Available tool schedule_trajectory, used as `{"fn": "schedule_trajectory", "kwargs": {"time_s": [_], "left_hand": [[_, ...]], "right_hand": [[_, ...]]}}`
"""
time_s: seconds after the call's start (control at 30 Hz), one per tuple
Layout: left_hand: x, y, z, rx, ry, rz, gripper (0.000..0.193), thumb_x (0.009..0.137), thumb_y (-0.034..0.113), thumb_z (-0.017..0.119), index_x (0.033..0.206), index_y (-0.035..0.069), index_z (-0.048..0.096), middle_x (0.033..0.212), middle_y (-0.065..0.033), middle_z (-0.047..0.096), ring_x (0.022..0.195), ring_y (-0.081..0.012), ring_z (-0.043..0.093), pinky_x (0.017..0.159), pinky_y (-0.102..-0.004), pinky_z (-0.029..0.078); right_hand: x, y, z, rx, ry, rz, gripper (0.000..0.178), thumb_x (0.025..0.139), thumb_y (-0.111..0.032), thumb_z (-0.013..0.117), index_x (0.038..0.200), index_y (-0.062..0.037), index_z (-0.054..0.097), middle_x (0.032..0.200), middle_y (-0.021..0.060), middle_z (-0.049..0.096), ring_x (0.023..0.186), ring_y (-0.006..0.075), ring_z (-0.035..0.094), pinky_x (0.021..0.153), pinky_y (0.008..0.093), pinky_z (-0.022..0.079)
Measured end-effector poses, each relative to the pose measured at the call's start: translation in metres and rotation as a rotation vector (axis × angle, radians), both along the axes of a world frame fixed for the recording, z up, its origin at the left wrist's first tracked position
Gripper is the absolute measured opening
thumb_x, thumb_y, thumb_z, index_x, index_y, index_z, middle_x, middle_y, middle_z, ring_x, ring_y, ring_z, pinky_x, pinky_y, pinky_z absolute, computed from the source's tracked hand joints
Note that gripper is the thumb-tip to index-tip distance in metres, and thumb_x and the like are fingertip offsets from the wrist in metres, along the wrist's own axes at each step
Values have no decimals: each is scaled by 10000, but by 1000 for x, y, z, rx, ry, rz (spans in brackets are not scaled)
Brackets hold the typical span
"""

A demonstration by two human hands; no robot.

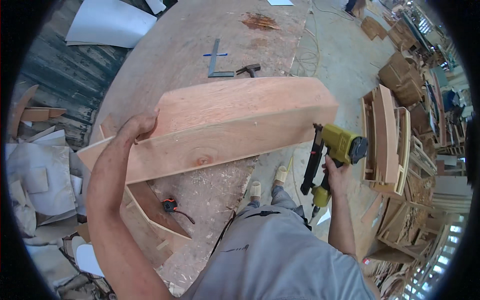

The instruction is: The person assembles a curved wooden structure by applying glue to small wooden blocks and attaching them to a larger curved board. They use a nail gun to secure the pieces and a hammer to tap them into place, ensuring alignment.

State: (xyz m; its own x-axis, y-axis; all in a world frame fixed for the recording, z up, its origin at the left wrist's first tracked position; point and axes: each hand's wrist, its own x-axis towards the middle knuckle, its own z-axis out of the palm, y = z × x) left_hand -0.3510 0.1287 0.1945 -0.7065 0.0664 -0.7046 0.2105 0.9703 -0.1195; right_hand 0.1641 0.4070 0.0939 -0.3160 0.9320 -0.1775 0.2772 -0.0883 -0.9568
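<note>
Two long plywood boards meet along an edge to form an angled wooden piece (235,137) on the worktable. My left hand (142,125) is closed over the left part of this piece, with some fingers hidden behind the wood. In my right hand (337,177) is a yellow-green and black nail gun (341,142), held by its grip. Its nose is at the right end of the near board; whether it touches the wood, I cannot tell. Beyond the boards lie a hammer (250,69), a metal square (214,60) and a blue pen (222,54).
A tape measure (170,204) sits on the table beside another wooden frame (157,225) at near left. To the right, a stack of wooden frames (385,135) stands off the table. Sheet offcuts (42,170) lie at left. A hose (316,47) runs along the floor.
</note>
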Motion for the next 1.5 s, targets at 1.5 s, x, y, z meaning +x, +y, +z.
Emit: {"fn": "schedule_trajectory", "kwargs": {"time_s": [1.5], "left_hand": [[175, 176, -143, 1686, -540, 579, 287, 1062, 131, 469, 1304, -15, 520, 796, -53, 636, 702, -115, 625, 673, -285, 527]], "right_hand": [[-225, 33, 122, -147, -761, 1018, 277, 791, -130, 756, 1027, -9, 676, 872, 77, 694, 816, 188, 679, 695, 318, 541]]}}
